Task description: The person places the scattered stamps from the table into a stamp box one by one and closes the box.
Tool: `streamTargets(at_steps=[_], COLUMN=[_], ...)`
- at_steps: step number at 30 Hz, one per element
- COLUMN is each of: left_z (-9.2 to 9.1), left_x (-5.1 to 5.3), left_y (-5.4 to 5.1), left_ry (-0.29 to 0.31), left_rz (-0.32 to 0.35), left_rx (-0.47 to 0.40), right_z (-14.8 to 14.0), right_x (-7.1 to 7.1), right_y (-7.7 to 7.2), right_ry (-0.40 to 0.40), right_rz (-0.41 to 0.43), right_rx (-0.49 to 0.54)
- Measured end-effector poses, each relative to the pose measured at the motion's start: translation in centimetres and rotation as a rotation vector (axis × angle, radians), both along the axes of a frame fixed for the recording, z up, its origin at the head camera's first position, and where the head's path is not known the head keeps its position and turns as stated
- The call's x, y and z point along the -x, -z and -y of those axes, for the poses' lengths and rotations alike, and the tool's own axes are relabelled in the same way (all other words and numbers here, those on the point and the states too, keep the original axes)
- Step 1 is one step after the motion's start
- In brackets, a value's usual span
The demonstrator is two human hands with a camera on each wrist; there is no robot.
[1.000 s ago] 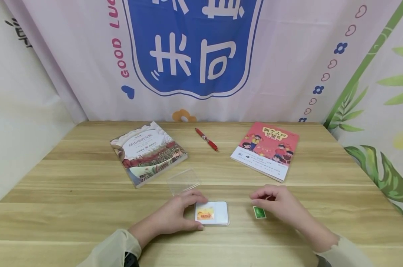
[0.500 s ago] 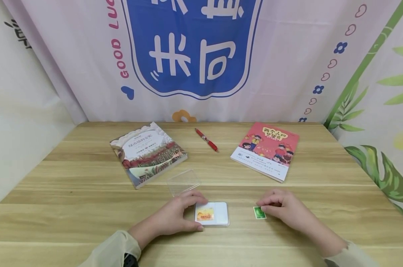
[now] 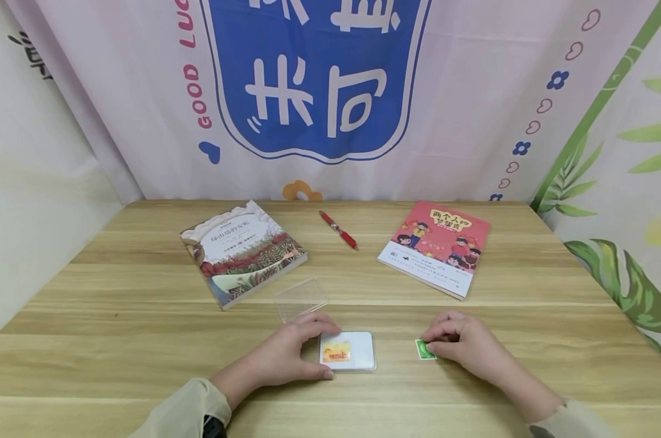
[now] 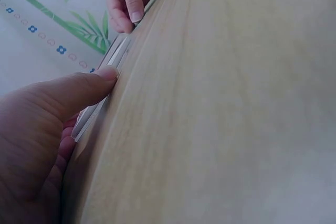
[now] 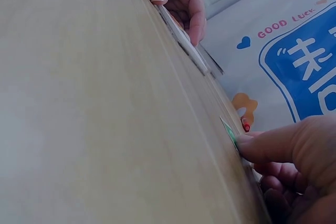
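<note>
My left hand grips the left end of a flat clear plastic case, thumb on the near edge and fingers on the far one. Inside the case, a yellow-orange stamp lies on a white backing. In the left wrist view, the thumb presses along the side of the case. My right hand pinches the right edge of a small green stamp at table level, its fingertips partly hiding the corner. The right wrist view has the thumb against that stamp.
A clear lid lies just behind the case. Farther back are a book with a garden cover on the left, a red pen in the middle and a red-and-white book on the right. Printed curtains surround the wooden table.
My right hand has come down and slightly right, bringing its fingertips from above the green stamp onto its right edge. My left hand and the case have stayed put.
</note>
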State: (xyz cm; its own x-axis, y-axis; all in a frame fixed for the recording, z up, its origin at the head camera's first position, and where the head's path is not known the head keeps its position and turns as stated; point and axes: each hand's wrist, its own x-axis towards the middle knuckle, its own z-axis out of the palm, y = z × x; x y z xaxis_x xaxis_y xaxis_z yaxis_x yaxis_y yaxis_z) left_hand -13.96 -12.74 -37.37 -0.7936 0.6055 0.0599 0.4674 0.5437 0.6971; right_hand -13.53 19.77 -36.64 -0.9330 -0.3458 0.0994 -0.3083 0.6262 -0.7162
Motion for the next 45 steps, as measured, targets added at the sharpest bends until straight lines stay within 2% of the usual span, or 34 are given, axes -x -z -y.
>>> streamTargets(at_steps=[9, 20, 33, 45], left_z=[0.1, 0.2, 0.2, 0.1], left_x=[0.2, 0.2, 0.2, 0.1], left_y=[-0.2, -0.3, -0.1, 0.2], left_ry=[0.001, 0.004, 0.003, 0.012], left_rz=[0.002, -0.003, -0.003, -0.015], left_rx=[-0.018, -0.017, -0.012, -0.018], right_z=[0.1, 0.3, 0.9, 0.8], right_x=[0.3, 0.6, 0.2, 0.3], right_y=[-0.2, -0.4, -0.7, -1.1], right_ry=[-0.012, -0.002, 0.039, 0.131], right_rz=[-0.003, 0.056, 0.125, 0.233], right_rx=[0.008, 0.025, 0.027, 0.039])
